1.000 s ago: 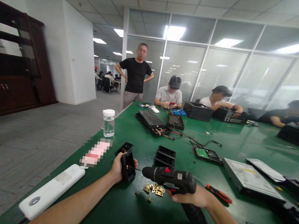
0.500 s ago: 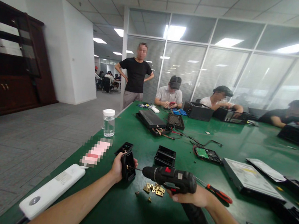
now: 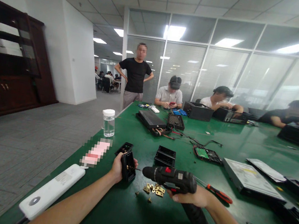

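My left hand point(image 3: 117, 168) grips a small black plastic box point(image 3: 128, 174) tilted up off the table, its open side facing right with brass-coloured parts inside. My right hand point(image 3: 192, 197) is wrapped round the handle of a black cordless drill point(image 3: 171, 178). The drill's thin bit points left at the box; whether its tip touches a screw, I cannot tell. Below the drill lies a pile of brass plates point(image 3: 159, 193), with two loose screws point(image 3: 149, 200) nearer me. Another black box point(image 3: 125, 148) sits behind my left hand, and a divided black box point(image 3: 165, 155) stands beyond the drill.
Right of the drill is an orange-and-black screwdriver point(image 3: 220, 194). A silver disc drive point(image 3: 251, 179) lies farther right. At the left edge are a white power strip point(image 3: 53, 189) and a water bottle point(image 3: 108, 124). Co-workers point(image 3: 169, 95) sit across the green table point(image 3: 111, 215).
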Demonstrator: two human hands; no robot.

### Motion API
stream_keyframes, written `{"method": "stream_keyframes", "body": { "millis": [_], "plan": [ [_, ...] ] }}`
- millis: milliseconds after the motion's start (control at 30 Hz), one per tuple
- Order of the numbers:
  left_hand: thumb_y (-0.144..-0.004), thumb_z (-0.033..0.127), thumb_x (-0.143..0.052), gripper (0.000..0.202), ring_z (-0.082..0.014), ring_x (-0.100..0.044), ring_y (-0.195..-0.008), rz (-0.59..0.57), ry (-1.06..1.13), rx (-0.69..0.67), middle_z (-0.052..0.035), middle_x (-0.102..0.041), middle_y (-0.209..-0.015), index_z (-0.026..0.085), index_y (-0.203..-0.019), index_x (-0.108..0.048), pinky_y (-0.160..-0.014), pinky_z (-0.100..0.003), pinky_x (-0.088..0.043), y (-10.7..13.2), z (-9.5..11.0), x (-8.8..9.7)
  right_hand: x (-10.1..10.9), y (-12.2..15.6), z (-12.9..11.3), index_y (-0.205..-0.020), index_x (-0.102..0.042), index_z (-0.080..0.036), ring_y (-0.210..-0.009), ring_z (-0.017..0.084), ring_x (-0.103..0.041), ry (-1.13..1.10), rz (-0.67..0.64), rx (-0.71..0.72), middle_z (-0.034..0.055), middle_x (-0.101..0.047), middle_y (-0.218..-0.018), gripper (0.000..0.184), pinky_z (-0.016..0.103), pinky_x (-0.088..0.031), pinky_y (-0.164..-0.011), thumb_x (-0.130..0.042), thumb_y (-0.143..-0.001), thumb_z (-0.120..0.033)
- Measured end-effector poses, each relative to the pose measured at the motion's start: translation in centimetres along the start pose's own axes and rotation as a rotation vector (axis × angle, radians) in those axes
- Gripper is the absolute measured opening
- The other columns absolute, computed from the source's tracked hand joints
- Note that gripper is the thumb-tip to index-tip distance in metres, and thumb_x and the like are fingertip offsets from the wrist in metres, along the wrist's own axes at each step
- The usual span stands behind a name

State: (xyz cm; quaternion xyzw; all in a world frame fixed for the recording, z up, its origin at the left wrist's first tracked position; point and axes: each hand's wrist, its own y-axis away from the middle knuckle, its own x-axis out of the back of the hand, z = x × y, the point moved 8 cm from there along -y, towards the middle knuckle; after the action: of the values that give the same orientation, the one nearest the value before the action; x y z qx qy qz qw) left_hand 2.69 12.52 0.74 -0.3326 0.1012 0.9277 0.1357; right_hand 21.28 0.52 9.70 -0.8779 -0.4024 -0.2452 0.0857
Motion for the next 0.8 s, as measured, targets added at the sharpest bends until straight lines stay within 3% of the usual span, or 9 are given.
{"method": "stream_keyframes", "body": {
  "millis": [267,800],
  "plan": [
    [-0.066,0.039,-0.035,0.044,-0.0234,-0.056,-0.065,0.012,0.016,0.014,-0.0163,-0.059,-0.067,0.002,-0.069,-0.058,-0.064,-0.035,-0.041,0.16,0.05,-0.20,0.04,-0.13,0.74,-0.088,-0.051,-0.022,-0.079,0.015,-0.049,-0.005,0.013,-0.029,0.0045,-0.052,-0.083,0.021,0.025,-0.040,-0.072,-0.048,-0.069,-0.031],
    [-0.067,0.038,-0.033,0.043,-0.0232,-0.057,-0.063,0.065,0.040,0.021,-0.0162,-0.059,-0.064,0.003,-0.068,-0.057,-0.061,-0.034,-0.042,0.31,0.05,-0.11,0.10,0.08,-0.12,-0.087,-0.053,-0.024,-0.077,0.015,-0.051,0.010,0.016,-0.022,0.0057,-0.053,-0.081,0.019,0.025,-0.041,-0.069,-0.048,-0.069,-0.030]
  ]
}}
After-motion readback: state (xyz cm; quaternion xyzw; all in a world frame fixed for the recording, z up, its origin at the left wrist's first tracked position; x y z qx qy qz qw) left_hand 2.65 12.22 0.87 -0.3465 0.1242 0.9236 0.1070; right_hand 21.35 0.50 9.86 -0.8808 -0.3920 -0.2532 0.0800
